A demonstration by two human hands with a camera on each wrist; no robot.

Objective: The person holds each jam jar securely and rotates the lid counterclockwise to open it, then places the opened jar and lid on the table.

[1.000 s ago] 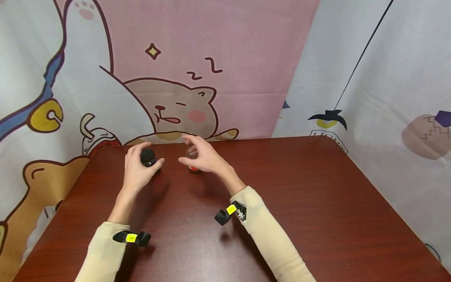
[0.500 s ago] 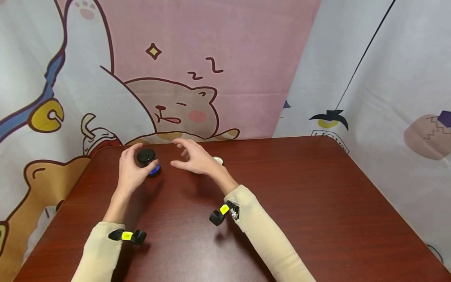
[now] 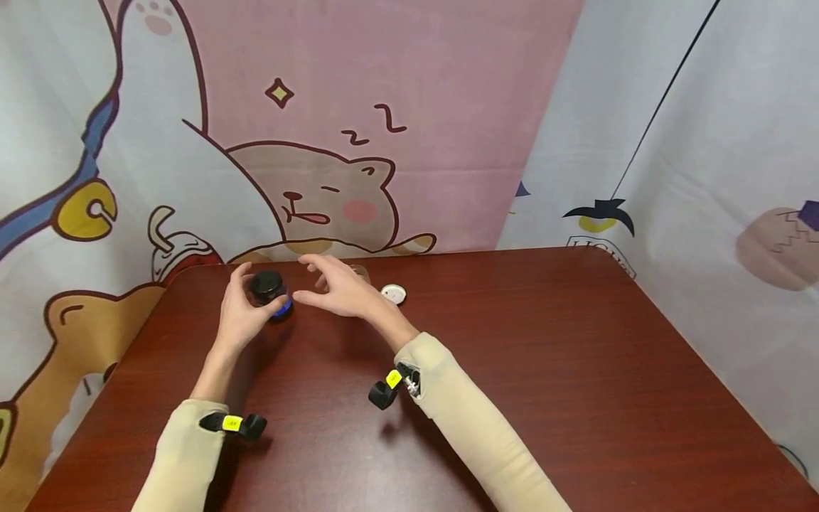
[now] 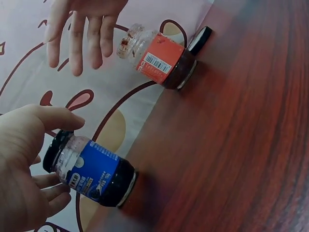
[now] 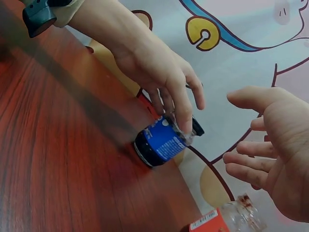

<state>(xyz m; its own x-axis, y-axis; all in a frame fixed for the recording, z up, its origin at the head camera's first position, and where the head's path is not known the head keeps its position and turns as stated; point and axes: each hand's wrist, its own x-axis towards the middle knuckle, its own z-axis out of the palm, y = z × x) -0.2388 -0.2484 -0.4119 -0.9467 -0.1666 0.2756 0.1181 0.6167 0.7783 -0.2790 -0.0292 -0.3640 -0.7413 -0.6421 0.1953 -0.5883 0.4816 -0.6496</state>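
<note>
A blue-labelled glass jar (image 4: 94, 169) with a black lid (image 4: 56, 151) stands upright at the table's far left. My left hand (image 3: 243, 309) holds it around the top, thumb on the near side and fingers on the other. My right hand (image 3: 335, 288), fingers spread and slightly bent, hovers just right of that jar with nothing in it. Behind the right hand, mostly hidden in the head view, stands a red-labelled glass jar (image 4: 157, 59), uncapped, with dark residue around its mouth. Its label also shows in the right wrist view.
A loose round lid (image 3: 393, 294), pale inside facing up, lies right of the red-labelled jar. The dark red wooden table (image 3: 544, 370) ends at a cartoon-printed curtain (image 3: 461, 128). Camera straps sit on both wrists.
My right hand has moved left, away from the red-labelled jar and toward the blue-labelled one, bringing the loose lid into sight. My left hand has shifted slightly, staying around the blue-labelled jar.
</note>
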